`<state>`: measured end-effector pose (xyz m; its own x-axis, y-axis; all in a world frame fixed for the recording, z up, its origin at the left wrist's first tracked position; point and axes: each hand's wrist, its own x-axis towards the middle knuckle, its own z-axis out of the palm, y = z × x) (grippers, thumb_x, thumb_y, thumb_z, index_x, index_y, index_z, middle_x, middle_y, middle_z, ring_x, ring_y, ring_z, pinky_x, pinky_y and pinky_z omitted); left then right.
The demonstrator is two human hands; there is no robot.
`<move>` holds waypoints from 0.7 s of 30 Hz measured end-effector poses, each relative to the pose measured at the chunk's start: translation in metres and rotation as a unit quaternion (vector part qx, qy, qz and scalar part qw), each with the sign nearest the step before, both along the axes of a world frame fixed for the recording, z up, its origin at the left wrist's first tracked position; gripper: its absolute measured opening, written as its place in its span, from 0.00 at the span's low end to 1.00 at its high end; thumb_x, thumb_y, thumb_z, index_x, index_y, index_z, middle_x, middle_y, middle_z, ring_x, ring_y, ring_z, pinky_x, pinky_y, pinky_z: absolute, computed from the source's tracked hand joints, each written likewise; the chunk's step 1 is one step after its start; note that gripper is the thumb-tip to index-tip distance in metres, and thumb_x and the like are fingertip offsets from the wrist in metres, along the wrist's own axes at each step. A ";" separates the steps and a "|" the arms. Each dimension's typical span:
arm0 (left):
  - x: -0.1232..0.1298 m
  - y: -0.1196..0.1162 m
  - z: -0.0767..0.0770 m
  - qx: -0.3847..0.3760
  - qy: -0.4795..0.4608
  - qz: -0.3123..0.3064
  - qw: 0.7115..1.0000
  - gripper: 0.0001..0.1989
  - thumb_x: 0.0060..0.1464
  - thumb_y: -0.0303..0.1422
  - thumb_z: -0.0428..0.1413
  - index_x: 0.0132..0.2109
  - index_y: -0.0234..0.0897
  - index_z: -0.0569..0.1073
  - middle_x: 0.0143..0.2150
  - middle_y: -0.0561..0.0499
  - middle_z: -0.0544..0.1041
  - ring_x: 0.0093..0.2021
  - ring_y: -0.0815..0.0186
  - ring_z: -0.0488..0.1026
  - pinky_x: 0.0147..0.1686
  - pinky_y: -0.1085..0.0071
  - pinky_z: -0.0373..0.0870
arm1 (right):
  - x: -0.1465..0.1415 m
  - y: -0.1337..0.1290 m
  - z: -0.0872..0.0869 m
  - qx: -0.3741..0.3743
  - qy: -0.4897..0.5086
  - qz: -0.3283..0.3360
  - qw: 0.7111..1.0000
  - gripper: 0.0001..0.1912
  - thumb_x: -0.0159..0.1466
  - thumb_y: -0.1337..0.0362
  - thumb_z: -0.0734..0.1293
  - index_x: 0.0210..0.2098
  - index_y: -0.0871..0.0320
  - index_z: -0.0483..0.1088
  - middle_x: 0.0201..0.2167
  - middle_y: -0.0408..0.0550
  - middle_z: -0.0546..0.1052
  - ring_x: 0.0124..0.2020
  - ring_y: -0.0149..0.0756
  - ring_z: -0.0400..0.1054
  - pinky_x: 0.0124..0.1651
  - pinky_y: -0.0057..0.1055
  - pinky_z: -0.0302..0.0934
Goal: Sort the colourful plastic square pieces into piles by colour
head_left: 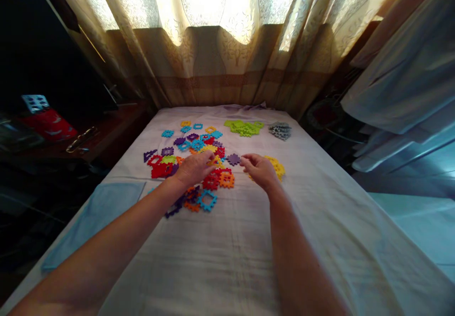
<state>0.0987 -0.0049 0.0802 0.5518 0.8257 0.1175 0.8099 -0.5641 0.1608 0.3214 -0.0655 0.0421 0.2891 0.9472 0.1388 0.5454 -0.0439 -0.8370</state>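
On pale cloth [220, 259], colourful tiles [211, 181], fingers [252, 158] close by

Backlit patterned curtains [236, 60]; dark brown furniture [115, 126] left.

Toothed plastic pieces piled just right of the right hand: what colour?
Yellow toothed plastic pieces; head view shows them best.

Curtain [236, 55] (sunlit above), blue cloth [103, 216], hanging fabric [401, 69]
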 end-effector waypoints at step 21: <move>-0.020 0.057 -0.022 0.009 0.054 0.123 0.991 0.19 0.58 0.41 0.55 0.55 0.41 0.74 0.57 0.46 0.75 0.56 0.56 0.72 0.55 0.65 0.68 | 0.073 -0.012 -0.016 -0.020 -0.102 -0.276 0.955 0.19 0.57 0.57 0.62 0.40 0.57 0.79 0.27 0.48 0.80 0.28 0.39 0.71 0.33 0.32 0.62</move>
<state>0.0783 0.0517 0.0587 0.3442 0.9351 0.0842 0.9352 -0.3494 0.0577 0.3946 -0.0773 0.0256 0.7170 0.6636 0.2133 0.5818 -0.4013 -0.7074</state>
